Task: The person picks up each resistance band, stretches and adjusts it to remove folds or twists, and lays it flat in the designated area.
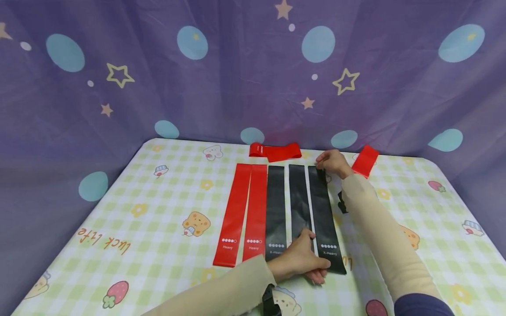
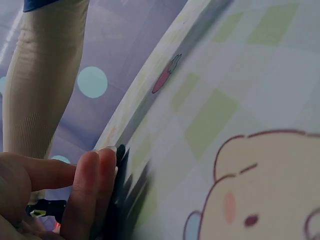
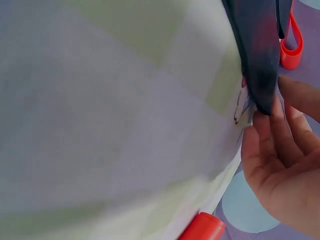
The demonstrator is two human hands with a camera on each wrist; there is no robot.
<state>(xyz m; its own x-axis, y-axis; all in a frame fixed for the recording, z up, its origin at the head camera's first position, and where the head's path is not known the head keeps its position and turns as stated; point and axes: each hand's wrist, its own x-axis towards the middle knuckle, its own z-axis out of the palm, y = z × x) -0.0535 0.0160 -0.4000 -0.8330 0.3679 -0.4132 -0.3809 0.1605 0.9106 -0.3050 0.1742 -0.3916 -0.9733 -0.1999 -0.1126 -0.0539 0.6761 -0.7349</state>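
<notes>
Two red resistance bands marked Heavy, the left one and its neighbour, lie flat side by side. To their right are three black ones marked X-Heavy: a left, a middle and a right band. My left hand grips at the near ends of the middle and right black bands, covering the middle one's end; which of them it holds I cannot tell. At the right black band's far end, my right hand pinches the tip between thumb and fingers, also visible in the right wrist view.
A folded red band lies at the table's back edge, behind the row. Another red band is at the back right, beyond my right wrist. The checked tablecloth covers the table, and a purple curtain hangs behind it.
</notes>
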